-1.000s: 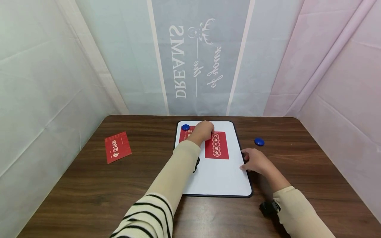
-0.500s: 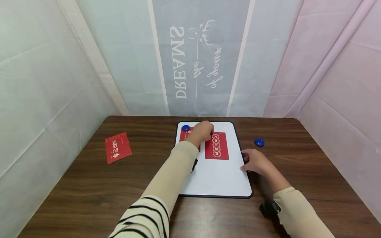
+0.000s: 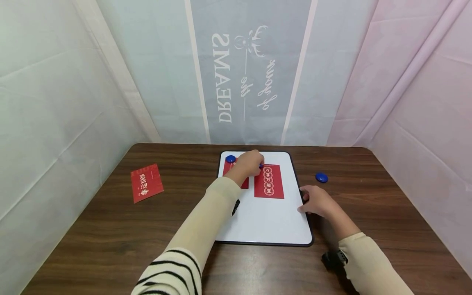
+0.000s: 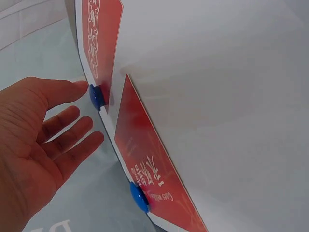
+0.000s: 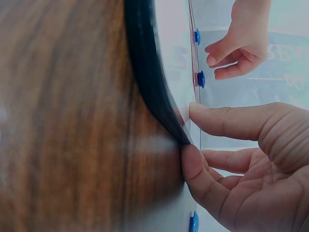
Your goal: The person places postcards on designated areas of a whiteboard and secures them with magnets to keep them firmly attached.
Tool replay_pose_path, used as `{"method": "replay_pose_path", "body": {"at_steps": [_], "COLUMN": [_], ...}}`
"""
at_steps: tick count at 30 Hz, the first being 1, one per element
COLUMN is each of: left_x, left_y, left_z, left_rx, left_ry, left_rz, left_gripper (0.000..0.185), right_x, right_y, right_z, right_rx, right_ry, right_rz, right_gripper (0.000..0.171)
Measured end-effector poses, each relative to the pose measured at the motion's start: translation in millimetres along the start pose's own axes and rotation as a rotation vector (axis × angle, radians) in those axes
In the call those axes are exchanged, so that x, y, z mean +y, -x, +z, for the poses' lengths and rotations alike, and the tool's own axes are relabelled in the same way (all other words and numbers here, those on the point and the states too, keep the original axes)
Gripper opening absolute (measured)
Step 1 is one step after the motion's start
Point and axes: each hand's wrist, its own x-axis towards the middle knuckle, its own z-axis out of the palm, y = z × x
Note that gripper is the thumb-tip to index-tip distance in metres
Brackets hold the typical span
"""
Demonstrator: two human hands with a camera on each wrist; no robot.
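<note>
A whiteboard [image 3: 273, 223] with a dark rim lies on the table, bearing two red cards. My left hand [image 3: 248, 164] hovers over the board's far part, its fingers loosely bent and holding nothing. Just beyond its fingertips, a blue round magnet [image 4: 97, 97] sits at the end of the right red card [image 3: 269, 182]. Another blue magnet [image 3: 230, 159] sits on the left red card [image 4: 154, 159], which the left hand partly hides in the head view. My right hand [image 3: 318, 200] pinches the board's right edge, thumb on the white face and forefinger against the dark rim.
On the brown wooden table [image 3: 177, 229], a third red card [image 3: 146, 183] lies to the left of the board. A third blue magnet [image 3: 321, 177] lies right of the board, beyond the right hand. Fabric curtains [image 3: 169, 73] enclose the table's back and sides.
My left hand has come slightly away from the magnet on the right card, so more blue shows. Its forearm has shifted left. The right hand keeps its place on the board's edge.
</note>
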Motion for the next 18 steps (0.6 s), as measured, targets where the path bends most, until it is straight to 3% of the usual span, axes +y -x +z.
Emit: {"method": "replay_pose_path", "body": {"at_steps": [18], "left_x": [-3.7], "left_y": [19.7], "left_z": [-4.6], "left_rx": [0.043], "left_ry": [-0.002], "left_rz": [0.084], "left_gripper": [0.034], "right_x": [0.8], "right_y": [-1.3], "right_z": [-0.5], "right_rx": [-0.003], "right_ry": [0.005], "right_rz": [-0.003], "right_gripper": [0.075]}}
